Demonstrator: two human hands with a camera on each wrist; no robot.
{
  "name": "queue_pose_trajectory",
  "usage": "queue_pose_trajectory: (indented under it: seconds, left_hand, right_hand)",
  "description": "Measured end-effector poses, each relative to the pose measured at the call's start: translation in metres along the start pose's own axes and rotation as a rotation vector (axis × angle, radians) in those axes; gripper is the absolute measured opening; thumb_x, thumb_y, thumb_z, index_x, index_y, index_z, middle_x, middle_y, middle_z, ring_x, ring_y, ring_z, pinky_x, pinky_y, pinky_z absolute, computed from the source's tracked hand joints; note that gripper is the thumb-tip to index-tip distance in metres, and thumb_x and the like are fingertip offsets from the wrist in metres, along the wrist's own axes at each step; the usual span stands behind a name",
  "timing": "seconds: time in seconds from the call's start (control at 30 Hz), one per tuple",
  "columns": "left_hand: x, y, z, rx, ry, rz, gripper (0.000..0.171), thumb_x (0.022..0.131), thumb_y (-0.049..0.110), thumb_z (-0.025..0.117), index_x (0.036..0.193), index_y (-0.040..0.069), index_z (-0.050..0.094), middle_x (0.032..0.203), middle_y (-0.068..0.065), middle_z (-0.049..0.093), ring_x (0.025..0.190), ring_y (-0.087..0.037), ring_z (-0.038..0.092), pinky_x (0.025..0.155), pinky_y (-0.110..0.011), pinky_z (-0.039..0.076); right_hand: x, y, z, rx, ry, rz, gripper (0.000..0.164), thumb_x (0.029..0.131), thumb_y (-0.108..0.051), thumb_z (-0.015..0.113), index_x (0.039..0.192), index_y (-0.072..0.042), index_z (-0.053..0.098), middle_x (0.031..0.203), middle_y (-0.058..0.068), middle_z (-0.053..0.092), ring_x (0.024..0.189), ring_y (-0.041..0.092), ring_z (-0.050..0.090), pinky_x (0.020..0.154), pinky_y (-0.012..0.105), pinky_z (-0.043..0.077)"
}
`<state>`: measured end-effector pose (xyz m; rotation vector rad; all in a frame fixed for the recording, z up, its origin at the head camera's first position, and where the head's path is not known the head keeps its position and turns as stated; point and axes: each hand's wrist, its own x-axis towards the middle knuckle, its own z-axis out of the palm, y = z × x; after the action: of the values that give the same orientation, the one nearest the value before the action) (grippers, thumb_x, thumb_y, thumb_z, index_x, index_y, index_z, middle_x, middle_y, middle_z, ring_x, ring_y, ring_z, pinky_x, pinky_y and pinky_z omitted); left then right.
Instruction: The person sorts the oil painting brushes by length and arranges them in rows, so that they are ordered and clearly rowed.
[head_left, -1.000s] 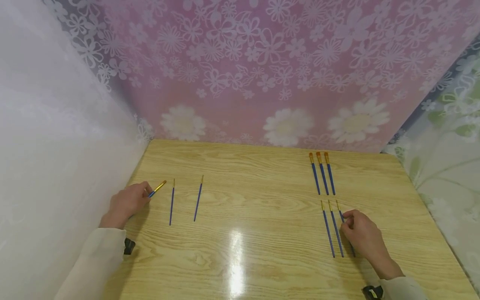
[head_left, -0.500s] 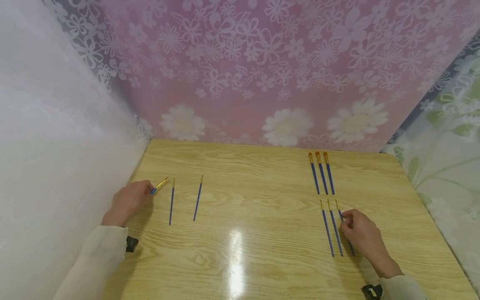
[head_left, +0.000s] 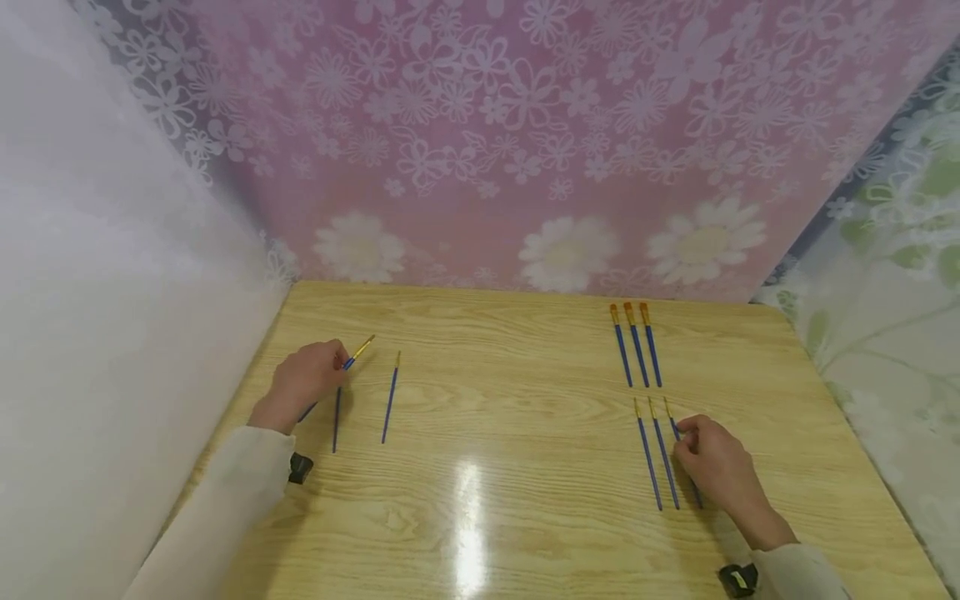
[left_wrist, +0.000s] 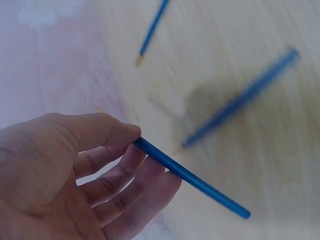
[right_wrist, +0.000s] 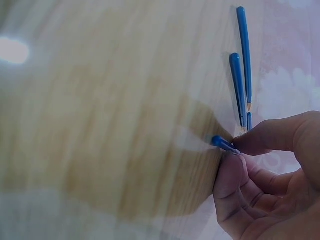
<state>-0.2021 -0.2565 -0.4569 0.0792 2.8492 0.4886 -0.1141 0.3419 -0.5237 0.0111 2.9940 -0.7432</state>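
My left hand (head_left: 303, 379) pinches a thin blue-handled paintbrush (left_wrist: 192, 177) with a gold ferrule, its tip angled up to the right in the head view. Another paintbrush (head_left: 336, 429) lies on the table below that hand, its upper part hidden. A slim paintbrush (head_left: 391, 404) lies a little further right. On the right side, thumb and fingertips of my right hand (head_left: 720, 462) pinch the rightmost paintbrush (head_left: 672, 423) of the near row. Two matching paintbrushes, the left one (head_left: 648, 454) and the middle one (head_left: 665, 454), lie beside it.
Behind the near row lie three wider paintbrushes (head_left: 637, 346) with orange bristles, side by side. The wood-grain table (head_left: 487, 375) meets a pink floral backdrop (head_left: 480, 167) at the back. A pale wall (head_left: 135, 292) borders the left side, and a floral wall (head_left: 885, 275) the right.
My left hand has moved right with its paintbrush, from beside the lying paintbrush to over its upper part. The right hand keeps its place at the near row.
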Motion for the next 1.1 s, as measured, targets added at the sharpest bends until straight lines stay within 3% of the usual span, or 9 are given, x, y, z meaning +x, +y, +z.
queue_pose_trajectory:
  seconds: [0.23, 0.43, 0.7, 0.93, 1.1]
  left_hand:
    - [0.016, 0.039, 0.005, -0.076, -0.050, 0.052, 0.024, 0.107, 0.021, 0.065, 0.126, 0.006, 0.068, 0.126, -0.019, 0.074, 0.095, -0.031, 0.072, 0.081, -0.049, 0.059]
    - [0.031, 0.071, 0.014, -0.145, -0.079, 0.086, 0.021, 0.106, 0.018, 0.062, 0.125, 0.011, 0.068, 0.129, -0.016, 0.073, 0.098, -0.029, 0.071, 0.082, -0.044, 0.057]
    - [0.048, 0.110, 0.031, -0.302, -0.142, 0.100, 0.025, 0.110, 0.019, 0.061, 0.131, 0.006, 0.065, 0.131, -0.018, 0.070, 0.080, -0.024, 0.074, 0.074, -0.040, 0.063]
    - [0.068, 0.141, 0.053, -0.408, -0.119, 0.084, 0.024, 0.110, 0.017, 0.064, 0.131, 0.004, 0.066, 0.124, -0.017, 0.072, 0.083, -0.024, 0.075, 0.075, -0.037, 0.067]
    - [0.079, 0.163, 0.061, -0.474, -0.101, 0.085, 0.026, 0.110, 0.016, 0.065, 0.134, 0.005, 0.067, 0.121, -0.016, 0.074, 0.085, -0.026, 0.076, 0.075, -0.038, 0.067]
  right_hand:
    - [-0.002, -0.002, -0.001, -0.005, 0.010, -0.006, 0.031, 0.100, -0.006, 0.062, 0.124, 0.013, 0.065, 0.095, 0.013, 0.069, 0.072, 0.018, 0.055, 0.059, 0.032, 0.044]
    - [-0.002, -0.002, -0.002, -0.007, 0.008, 0.001, 0.031, 0.100, -0.006, 0.063, 0.124, 0.014, 0.064, 0.094, 0.013, 0.069, 0.071, 0.018, 0.055, 0.058, 0.032, 0.044]
    - [-0.001, -0.001, -0.001, -0.005, 0.009, 0.004, 0.032, 0.099, -0.006, 0.062, 0.125, 0.013, 0.064, 0.095, 0.015, 0.069, 0.072, 0.018, 0.055, 0.058, 0.032, 0.043]
    - [-0.003, -0.001, -0.001, 0.006, 0.013, -0.004, 0.031, 0.099, -0.005, 0.062, 0.124, 0.014, 0.065, 0.094, 0.014, 0.068, 0.070, 0.018, 0.054, 0.056, 0.030, 0.042]
    - [-0.002, -0.002, -0.002, 0.007, 0.019, -0.009, 0.031, 0.099, -0.005, 0.062, 0.124, 0.014, 0.065, 0.094, 0.014, 0.067, 0.071, 0.018, 0.054, 0.057, 0.030, 0.043]
